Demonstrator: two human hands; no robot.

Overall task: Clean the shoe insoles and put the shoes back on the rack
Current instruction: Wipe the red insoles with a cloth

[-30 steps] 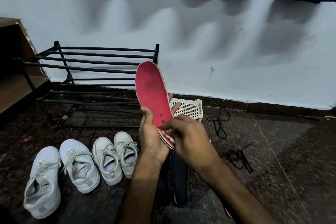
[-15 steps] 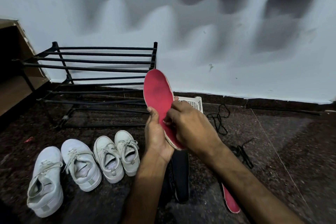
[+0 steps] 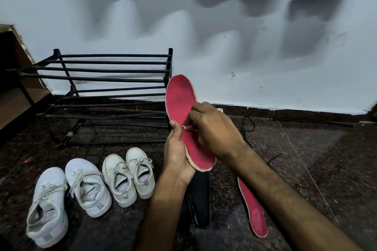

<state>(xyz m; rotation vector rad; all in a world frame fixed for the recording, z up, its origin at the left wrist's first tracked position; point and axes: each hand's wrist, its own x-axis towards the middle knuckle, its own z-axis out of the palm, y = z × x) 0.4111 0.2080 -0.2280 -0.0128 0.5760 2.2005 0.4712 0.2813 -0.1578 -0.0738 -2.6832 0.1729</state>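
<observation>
One black metal bar rack (image 3: 106, 71) is seen. Four white lace-up sneakers (image 3: 87, 187) are counted in front of the rack. Two red foam insoles (image 3: 181, 108) and two loose black laces (image 3: 247, 128) are counted to its right.

The head camera looks forward and down, close above the right hand (image 3: 216, 130), toward the wall (image 3: 244, 47).

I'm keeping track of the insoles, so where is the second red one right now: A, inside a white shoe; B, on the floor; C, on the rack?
B: the second red insole lies on the dark floor, partly hidden by the right forearm, while the left hand and right hand grip the raised red insole.
</observation>
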